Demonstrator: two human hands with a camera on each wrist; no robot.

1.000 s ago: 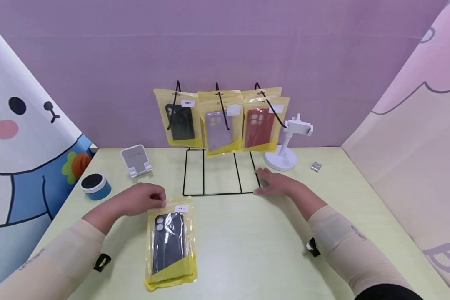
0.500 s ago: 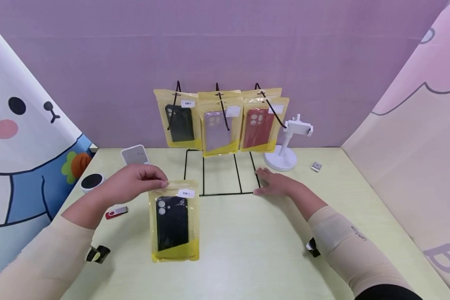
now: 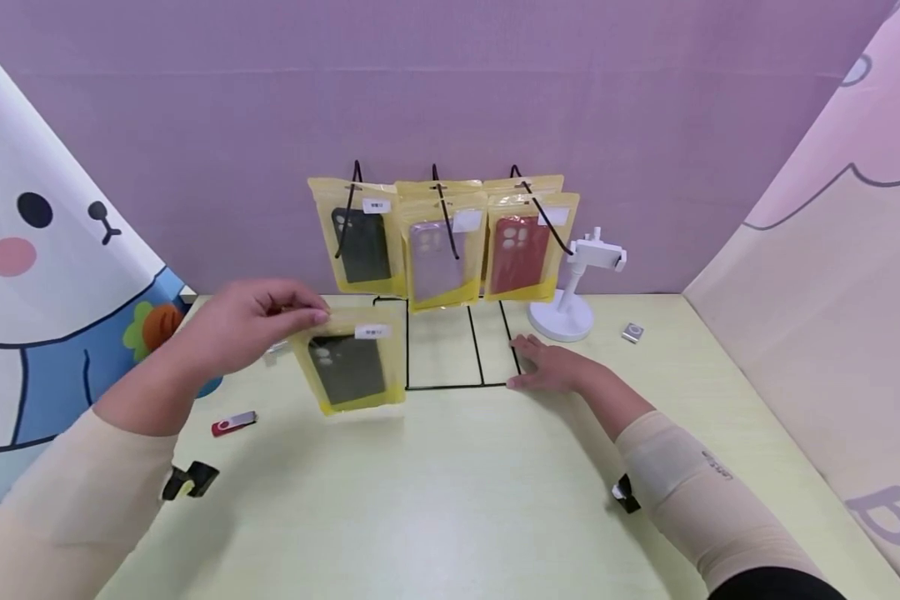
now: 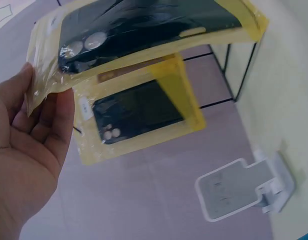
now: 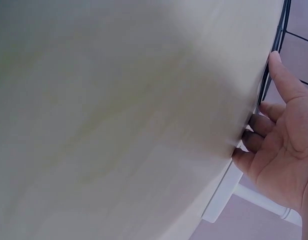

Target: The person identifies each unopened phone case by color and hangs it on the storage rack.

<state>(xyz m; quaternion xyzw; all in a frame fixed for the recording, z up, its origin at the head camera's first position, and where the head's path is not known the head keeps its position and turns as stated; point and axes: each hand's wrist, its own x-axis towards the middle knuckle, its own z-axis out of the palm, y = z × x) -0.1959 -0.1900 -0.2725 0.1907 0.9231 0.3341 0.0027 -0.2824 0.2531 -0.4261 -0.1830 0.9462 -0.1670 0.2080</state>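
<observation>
My left hand (image 3: 251,325) pinches the top corner of a yellow-edged clear bag (image 3: 348,367) with a black phone case inside. The bag hangs tilted above the table, overlapping the left part of the black wire rack (image 3: 444,387). In the left wrist view, that bag (image 4: 144,30) is nearer than a hanging bag (image 4: 139,112). On the rack's hooks hang bags with a black case (image 3: 363,250), a purple case (image 3: 435,258) and a red case (image 3: 521,258). My right hand (image 3: 547,364) rests at the base's front right corner, thumb and fingers spread along its wires.
A white phone holder (image 3: 562,321) stands right of the rack, with a small silver object (image 3: 632,332) beyond it. A red and silver USB stick (image 3: 234,423) lies at left. The left arm mostly hides a blue jar (image 3: 210,387); a folding stand (image 4: 234,190) shows behind.
My left hand has lifted the bag from the table and carried it up and back toward the rack, tilting it. The USB stick has come into sight. My right hand has stayed put.
</observation>
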